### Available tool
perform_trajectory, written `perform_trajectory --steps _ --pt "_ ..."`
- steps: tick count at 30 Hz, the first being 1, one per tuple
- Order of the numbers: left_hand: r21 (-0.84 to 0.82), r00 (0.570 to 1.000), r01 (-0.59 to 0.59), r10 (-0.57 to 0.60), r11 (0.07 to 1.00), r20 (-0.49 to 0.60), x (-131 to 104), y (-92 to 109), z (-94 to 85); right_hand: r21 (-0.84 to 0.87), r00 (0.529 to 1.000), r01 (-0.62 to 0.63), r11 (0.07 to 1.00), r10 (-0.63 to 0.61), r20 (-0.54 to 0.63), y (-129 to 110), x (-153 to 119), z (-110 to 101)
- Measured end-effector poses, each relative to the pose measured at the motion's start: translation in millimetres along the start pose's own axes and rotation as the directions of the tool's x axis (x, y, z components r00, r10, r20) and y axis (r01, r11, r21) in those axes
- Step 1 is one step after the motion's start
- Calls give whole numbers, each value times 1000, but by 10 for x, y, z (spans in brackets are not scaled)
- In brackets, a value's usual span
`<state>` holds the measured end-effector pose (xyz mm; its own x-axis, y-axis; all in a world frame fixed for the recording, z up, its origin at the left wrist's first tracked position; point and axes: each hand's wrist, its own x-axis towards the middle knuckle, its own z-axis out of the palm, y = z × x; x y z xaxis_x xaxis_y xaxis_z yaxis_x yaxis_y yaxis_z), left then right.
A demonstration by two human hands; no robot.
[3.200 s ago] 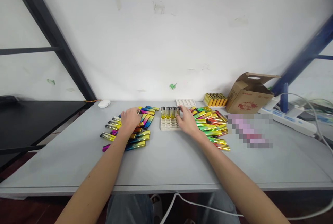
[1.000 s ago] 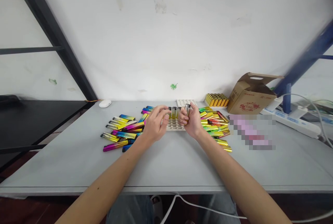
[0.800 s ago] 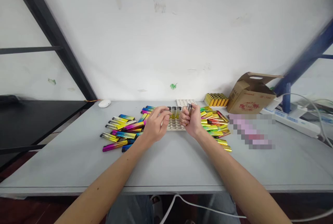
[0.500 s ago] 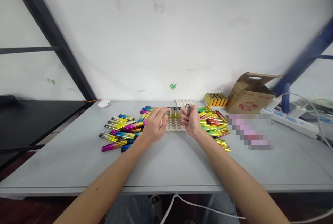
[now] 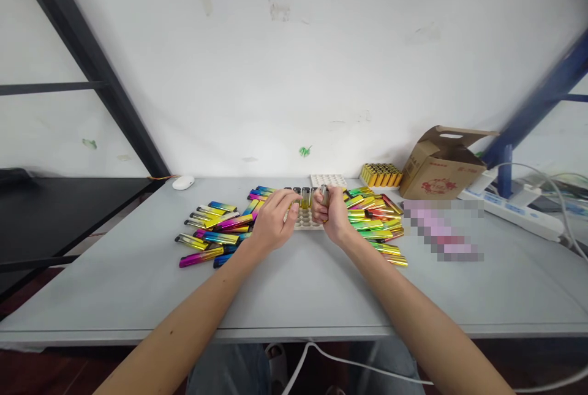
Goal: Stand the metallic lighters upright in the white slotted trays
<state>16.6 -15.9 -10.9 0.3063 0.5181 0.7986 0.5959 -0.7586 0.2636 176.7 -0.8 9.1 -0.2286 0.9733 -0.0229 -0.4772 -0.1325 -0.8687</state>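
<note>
My right hand is closed round a lighter, held upright with its metal top showing above the fingers. It is over the right part of a white tray with holes. Several lighters stand upright in a row at the tray's back. My left hand is at the tray's left side, its fingers bent gently and its thumb apart, with no object visible in it. Its fingers hide part of the row. Shiny multicoloured lighters lie beside the left hand, and yellow, green and red ones to the right.
A second white tray lies behind, near the wall. To its right is a tray packed with upright orange lighters, beside an open cardboard box. A power strip lies at the right and a white case at the back left.
My right hand has moved slightly left with the lighter, closer to the upright row. My left hand has barely moved.
</note>
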Motion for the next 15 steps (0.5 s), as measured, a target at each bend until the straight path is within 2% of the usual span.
perform_trajectory --steps 7,10,12,15 --pt "-3 999 -36 36 999 -28 5 6 -1 -17 999 -13 1000 13 39 -15 -27 15" --pt "3 999 -19 19 1000 -29 0 1 -3 1 999 31 1000 -31 33 -52 -38 19" --pt "18 999 1 -1 1000 -34 1 0 -4 23 996 94 995 -94 2 -78 -31 11" --pt "79 998 48 -44 996 -53 14 -4 0 31 973 206 978 -202 -114 -94 12 -25"
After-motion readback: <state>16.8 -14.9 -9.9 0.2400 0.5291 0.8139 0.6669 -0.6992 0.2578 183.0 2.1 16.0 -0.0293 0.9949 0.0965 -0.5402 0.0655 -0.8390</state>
